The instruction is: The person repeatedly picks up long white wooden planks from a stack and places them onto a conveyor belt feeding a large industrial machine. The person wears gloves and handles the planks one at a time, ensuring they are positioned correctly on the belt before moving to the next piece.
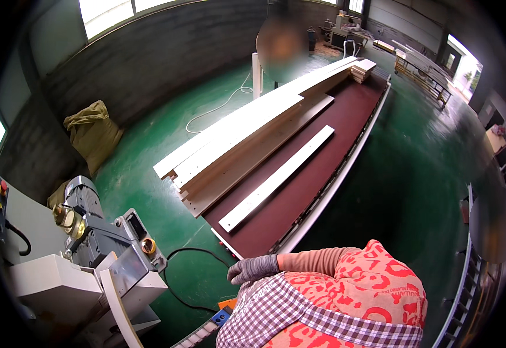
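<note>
The right hand (253, 269), in a grey knitted glove, is hovering or resting by the near end of the maroon-topped counter (294, 200); whether it is touching that end cannot be told. Its fingers are bending downward, but their tips are turning out of sight, so I cannot tell whether the grip is standing apart, coming together or clamping on something. The left hand is lying outside the view, and its grip cannot be told either.

The narrow white board (278, 178) is lying flat and lengthwise on the counter, toward the near end, with small dark holes showing in its face. Along the counter's left side, long pale boards (241, 136) are lying piled up, some of their ends jutting past the near end. A short stack of boards (363, 68) is sitting at the counter's far end.

Left of the counter's near end, a pale machine (55, 281) is standing, carrying a grey motor (84, 197). A bulging olive sack (93, 136) is standing farther off to the counter's left. The person is wearing a checked apron (270, 310) and facing leftward, just before the counter's near end. Well to the counter's right, a ladder-like frame (464, 275) is stretching away.
</note>
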Tool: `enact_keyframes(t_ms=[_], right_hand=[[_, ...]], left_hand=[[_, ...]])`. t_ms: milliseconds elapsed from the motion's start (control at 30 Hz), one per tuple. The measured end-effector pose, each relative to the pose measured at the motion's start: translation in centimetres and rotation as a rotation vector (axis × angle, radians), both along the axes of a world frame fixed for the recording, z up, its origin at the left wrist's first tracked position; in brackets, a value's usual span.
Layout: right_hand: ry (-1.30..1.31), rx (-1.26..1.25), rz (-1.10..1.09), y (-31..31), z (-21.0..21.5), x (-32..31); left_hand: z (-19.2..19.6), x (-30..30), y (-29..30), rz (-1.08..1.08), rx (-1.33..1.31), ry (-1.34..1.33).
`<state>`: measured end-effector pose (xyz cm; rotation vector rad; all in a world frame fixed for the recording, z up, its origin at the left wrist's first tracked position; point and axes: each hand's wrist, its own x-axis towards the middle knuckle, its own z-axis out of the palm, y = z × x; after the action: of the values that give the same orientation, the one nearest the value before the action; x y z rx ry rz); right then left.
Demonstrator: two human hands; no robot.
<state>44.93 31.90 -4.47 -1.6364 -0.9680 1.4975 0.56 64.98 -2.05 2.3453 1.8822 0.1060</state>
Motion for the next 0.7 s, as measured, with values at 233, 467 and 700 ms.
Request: enact_keyframes(t_ms=[233, 467, 700], right_hand=[[0.626, 0.093, -0.141, 0.4, 0.0, 0.7], [1.0, 0.395, -0.58, -2.3, 1.5, 6.6], [0.93, 0.27, -1.317, -11.0, -3.9, 19.9]], left_hand=[[-3.6, 14.3, -5.4, -0.446, 0.115, -0.35], [6.8, 39.2, -22.3, -0.816, -0.105, -0.092], [5.4, 46.7, -25.7, -1.086, 0.068, 0.17]])
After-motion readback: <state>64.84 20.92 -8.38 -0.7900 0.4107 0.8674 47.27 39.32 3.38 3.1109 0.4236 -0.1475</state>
